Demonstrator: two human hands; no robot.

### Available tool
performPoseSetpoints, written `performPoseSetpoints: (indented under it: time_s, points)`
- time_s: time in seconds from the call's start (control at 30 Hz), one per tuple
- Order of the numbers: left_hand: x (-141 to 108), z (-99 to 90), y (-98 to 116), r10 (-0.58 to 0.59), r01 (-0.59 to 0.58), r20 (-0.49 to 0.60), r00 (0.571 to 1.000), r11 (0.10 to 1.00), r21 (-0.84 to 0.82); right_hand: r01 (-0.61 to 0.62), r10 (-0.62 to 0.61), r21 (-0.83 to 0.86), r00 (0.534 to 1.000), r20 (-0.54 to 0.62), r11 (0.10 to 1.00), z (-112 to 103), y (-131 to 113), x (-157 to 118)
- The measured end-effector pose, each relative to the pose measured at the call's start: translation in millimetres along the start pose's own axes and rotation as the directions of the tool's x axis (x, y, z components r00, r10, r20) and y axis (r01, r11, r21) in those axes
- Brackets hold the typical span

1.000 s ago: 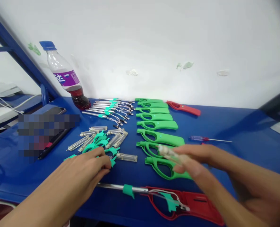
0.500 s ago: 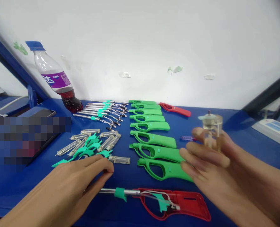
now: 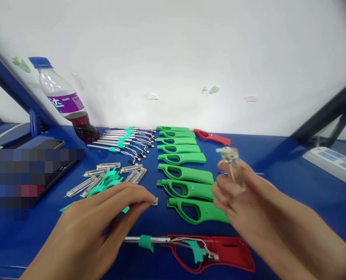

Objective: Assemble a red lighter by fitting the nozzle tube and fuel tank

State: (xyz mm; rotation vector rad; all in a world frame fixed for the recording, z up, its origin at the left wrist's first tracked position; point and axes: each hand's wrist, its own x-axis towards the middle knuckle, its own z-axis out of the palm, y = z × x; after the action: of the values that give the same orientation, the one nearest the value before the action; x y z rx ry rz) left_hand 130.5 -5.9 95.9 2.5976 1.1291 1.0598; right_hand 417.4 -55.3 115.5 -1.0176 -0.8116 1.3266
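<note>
My right hand point(image 3: 237, 190) grips a clear plastic lighter fuel tank point(image 3: 234, 167) upright, its valve end at the top. My left hand point(image 3: 108, 214) is low over the table, thumb and fingers pinched on another clear fuel tank point(image 3: 155, 201), of which only the end shows past the fingertips. In front of both hands lies a red lighter handle half point(image 3: 234, 254), hollow side up, with a metal tube point(image 3: 158, 240), white wires and a teal trigger point(image 3: 198, 251) laid in it. Teal triggers point(image 3: 111, 179) and several clear tanks point(image 3: 81, 186) lie beyond my left hand.
Several green handle halves point(image 3: 187, 174) form a column mid-table, with a red handle half point(image 3: 212, 136) behind. Metal tubes with wires point(image 3: 120, 140) lie back left, near a Fanta bottle point(image 3: 66, 103) and a phone point(image 3: 48, 144). A white device point(image 3: 333, 161) sits at right.
My left hand has moved right and closed over the single clear fuel tank. My right hand, still holding its tank, has shifted left in view; the tank now tilts slightly.
</note>
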Motion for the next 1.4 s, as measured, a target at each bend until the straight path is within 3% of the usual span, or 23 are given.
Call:
performPoseSetpoints:
  time_s: [0.07, 0.33, 0.5, 0.6, 0.73, 0.9, 1.03, 1.17, 1.27, 1.4]
  points:
    - [5, 3.0, 7, -0.027, 0.027, -0.012, 1.0, 0.999, -0.043, 0.012, -0.012, 0.004, 0.998, 0.056, 1.0, 4, 3, 3]
    - [16, 11.2, 22, -0.083, 0.079, -0.012, 0.996, 0.976, -0.205, -0.181, 0.168, 0.039, 0.962, 0.217, 0.983, 8, 20, 4]
    - [14, 10.6, 22, -0.137, 0.127, -0.015, 0.991, 0.953, -0.275, -0.16, 0.155, 0.003, 0.959, 0.239, 0.987, 3, 29, 6]
    - [14, 10.5, 24, -0.145, 0.135, -0.003, 0.989, 0.93, -0.343, -0.206, 0.209, -0.036, 0.948, 0.24, 0.978, -1, 34, 10]
    - [17, 10.8, 27, -0.12, 0.103, -0.024, 0.993, 0.929, -0.357, -0.194, 0.197, -0.039, 0.928, 0.316, 0.98, 2, 38, 14]
    - [13, 10.4, 27, -0.035, 0.019, -0.079, 0.996, 0.98, -0.2, -0.19, 0.185, 0.0, 0.953, 0.242, 0.982, 20, 28, 7]
    - [6, 11.6, 20, 0.104, -0.107, -0.037, 0.994, 0.987, -0.116, -0.184, 0.188, -0.042, 0.962, 0.197, 0.982, 27, 25, 2]
    - [0, 11.4, 12, 0.233, -0.234, 0.021, 0.972, 0.97, 0.071, -0.17, 0.188, -0.124, 0.97, 0.153, 0.978, 21, 29, 1]
    - [0, 10.8, 11, 0.254, -0.261, 0.067, 0.965, 0.954, 0.148, -0.173, 0.198, -0.18, 0.972, 0.13, 0.968, 18, 31, -1]
    - [0, 13.4, 10, 0.24, -0.241, 0.03, 0.97, 0.95, 0.2, -0.238, 0.255, -0.121, 0.953, 0.162, 0.964, 20, 30, -2]
